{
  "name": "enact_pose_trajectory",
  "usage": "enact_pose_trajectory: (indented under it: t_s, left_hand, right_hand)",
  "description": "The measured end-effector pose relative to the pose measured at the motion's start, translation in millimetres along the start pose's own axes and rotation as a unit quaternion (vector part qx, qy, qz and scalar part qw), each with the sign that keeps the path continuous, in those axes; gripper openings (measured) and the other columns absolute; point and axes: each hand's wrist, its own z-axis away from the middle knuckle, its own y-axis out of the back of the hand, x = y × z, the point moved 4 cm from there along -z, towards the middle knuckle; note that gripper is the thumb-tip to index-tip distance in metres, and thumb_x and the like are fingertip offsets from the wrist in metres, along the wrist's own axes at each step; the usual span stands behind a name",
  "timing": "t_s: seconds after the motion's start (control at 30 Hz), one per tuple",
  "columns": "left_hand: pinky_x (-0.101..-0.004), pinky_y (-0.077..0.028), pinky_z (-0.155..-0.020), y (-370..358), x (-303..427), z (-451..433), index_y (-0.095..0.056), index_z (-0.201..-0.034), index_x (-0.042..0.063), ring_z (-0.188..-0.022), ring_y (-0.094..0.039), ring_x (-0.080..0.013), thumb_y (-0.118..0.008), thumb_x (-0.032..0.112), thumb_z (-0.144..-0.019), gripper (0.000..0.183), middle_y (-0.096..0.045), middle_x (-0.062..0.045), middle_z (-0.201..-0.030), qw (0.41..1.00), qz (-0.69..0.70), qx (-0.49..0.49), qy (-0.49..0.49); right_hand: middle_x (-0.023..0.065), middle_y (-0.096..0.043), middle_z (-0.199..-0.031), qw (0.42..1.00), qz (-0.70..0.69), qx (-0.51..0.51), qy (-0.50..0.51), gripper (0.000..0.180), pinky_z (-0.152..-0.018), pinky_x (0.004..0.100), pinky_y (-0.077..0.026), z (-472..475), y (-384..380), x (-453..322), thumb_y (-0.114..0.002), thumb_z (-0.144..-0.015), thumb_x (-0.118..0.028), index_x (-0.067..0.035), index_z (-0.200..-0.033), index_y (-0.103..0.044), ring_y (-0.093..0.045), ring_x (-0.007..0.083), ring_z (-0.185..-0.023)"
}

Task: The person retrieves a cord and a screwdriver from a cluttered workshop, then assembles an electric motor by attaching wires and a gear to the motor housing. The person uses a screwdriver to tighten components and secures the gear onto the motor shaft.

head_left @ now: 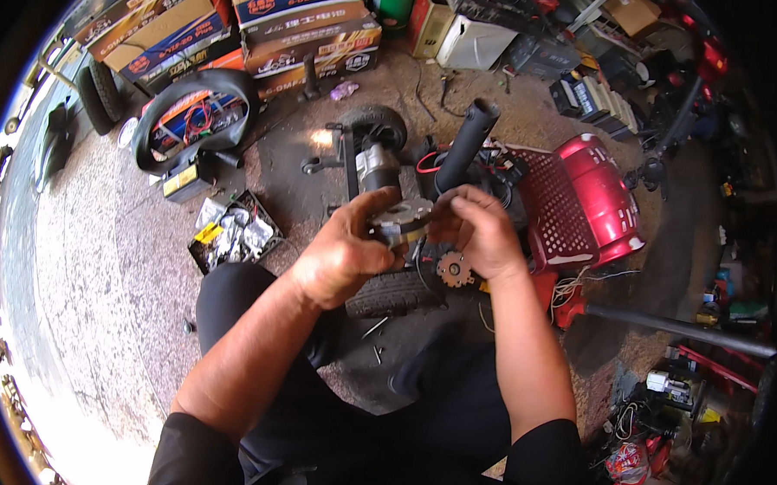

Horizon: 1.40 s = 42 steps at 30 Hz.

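Observation:
Around a round metal housing (pixel 401 223), my left hand (pixel 349 254) is closed, gripping its near left side. My right hand (pixel 483 230) is at the housing's right edge with bent fingers; whether it grips the part is hard to tell. Beyond them lies a wheeled drive assembly with a cylindrical motor (pixel 377 167) and a black rubber wheel (pixel 377 125). A black tube (pixel 469 145) rises beside it. Below my hands are a treaded tire (pixel 393 295) and a copper-coloured notched disc (pixel 453 269).
Battery cartons (pixel 312 44) stand at the back. An inner tube (pixel 240 138) and an open tray of parts (pixel 196 253) are on the left. To the right are a red perforated panel (pixel 552 210), a glossy red shell (pixel 602 200) and a jack with a long black handle (pixel 677 330).

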Motion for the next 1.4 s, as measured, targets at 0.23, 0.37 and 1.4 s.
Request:
enact_pose_trajectory:
  t_s: [0.23,0.37,1.4]
  left_hand:
    - [-0.0305,-0.045,-0.100,-22,9,15,-0.034,-0.148,0.001,-0.119,-0.054,-0.0170,-0.060,-0.013,-0.070,0.084,-0.053,-0.010,-0.133,0.980,-0.120,-0.014,-0.155]
    - [-0.0296,-0.042,-0.102,-24,3,24,-0.039,-0.134,0.008,-0.122,-0.051,-0.0170,-0.058,-0.019,-0.070,0.072,-0.048,-0.008,-0.133,0.974,-0.157,-0.038,-0.161]
    - [-0.0436,-0.049,-0.099,-27,20,35,-0.039,-0.123,0.005,-0.118,-0.059,-0.0404,-0.071,-0.008,-0.065,0.068,-0.053,-0.028,-0.133,0.873,-0.270,0.004,-0.406]
  right_hand:
    - [0.0074,-0.073,-0.095,0.948,0.275,0.137,-0.083,0.033,-0.071,0.0323,-0.055,-59,29,140,-0.062,-0.094,-0.034,-0.005,-0.106,-0.069,-0.069,0.0213,-0.084]
    - [0.0131,-0.066,-0.121,0.984,0.038,0.084,-0.151,0.045,-0.088,0.0374,-0.057,-39,-5,112,-0.047,-0.100,-0.034,-0.003,-0.130,-0.058,-0.068,0.0269,-0.105]
    - [0.0036,-0.065,-0.107,0.757,-0.524,-0.324,-0.219,0.022,-0.087,0.0302,-0.052,-28,-99,54,-0.062,-0.088,-0.026,-0.013,-0.107,-0.061,-0.062,0.0151,-0.103]
